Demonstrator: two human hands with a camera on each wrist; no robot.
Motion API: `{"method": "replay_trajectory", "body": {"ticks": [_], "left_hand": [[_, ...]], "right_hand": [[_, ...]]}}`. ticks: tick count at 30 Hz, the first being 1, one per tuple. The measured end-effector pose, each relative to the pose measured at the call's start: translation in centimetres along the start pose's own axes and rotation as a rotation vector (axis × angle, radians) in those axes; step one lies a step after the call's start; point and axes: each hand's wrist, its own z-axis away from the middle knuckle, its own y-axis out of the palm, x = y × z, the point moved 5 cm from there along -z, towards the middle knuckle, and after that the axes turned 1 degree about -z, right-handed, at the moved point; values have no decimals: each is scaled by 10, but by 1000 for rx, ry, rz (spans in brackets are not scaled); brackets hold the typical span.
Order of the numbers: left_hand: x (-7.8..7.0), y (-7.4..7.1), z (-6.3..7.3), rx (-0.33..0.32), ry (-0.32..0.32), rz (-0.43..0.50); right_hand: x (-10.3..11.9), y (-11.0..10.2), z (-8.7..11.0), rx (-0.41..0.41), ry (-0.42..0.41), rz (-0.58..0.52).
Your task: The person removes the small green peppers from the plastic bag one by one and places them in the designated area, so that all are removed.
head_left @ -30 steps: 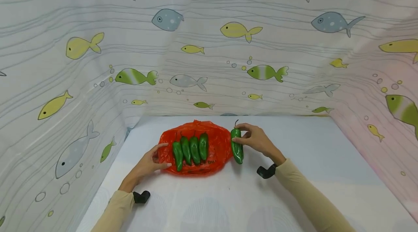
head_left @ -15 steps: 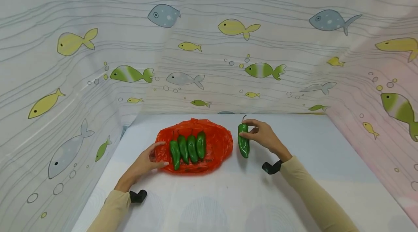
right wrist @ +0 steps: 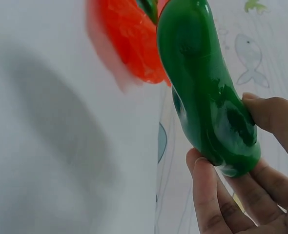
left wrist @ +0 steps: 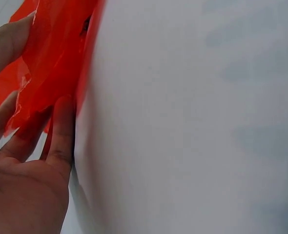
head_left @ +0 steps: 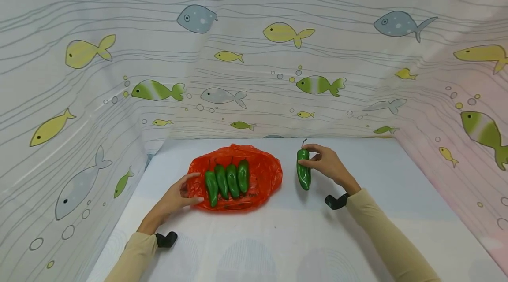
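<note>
My right hand (head_left: 330, 165) pinches a long green pepper (head_left: 303, 169) near its stem end, tip down, to the right of a red plastic bag (head_left: 270, 180). In the right wrist view this pepper (right wrist: 197, 83) is glossy, between thumb and fingers, and its shadow falls on the table apart from it. Several more green peppers (head_left: 232, 180) lie side by side on the bag, stems toward the back. The left hand (head_left: 174, 198) rests at the bag's left edge with thumb and fingers spread apart. In the left wrist view its fingers (left wrist: 61, 131) touch the red plastic.
The bag lies on a white table (head_left: 254, 238), left of the middle. A fish-printed sheet (head_left: 254, 97) rises behind the table and along both sides. Each wrist carries a small black camera mount (head_left: 336, 202).
My right hand has carried the pepper rightward, from the bag's right edge to a spot beyond it. The left hand stays at the bag's left edge. The head view has shifted slightly.
</note>
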Motion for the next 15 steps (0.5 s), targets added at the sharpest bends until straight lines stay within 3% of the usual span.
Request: {"method": "replay_trajectory", "body": {"ticks": [15], "left_hand": [[1, -1, 3, -6, 0, 19]], "right_hand": [[-15, -7, -12, -12, -2, 46]]}}
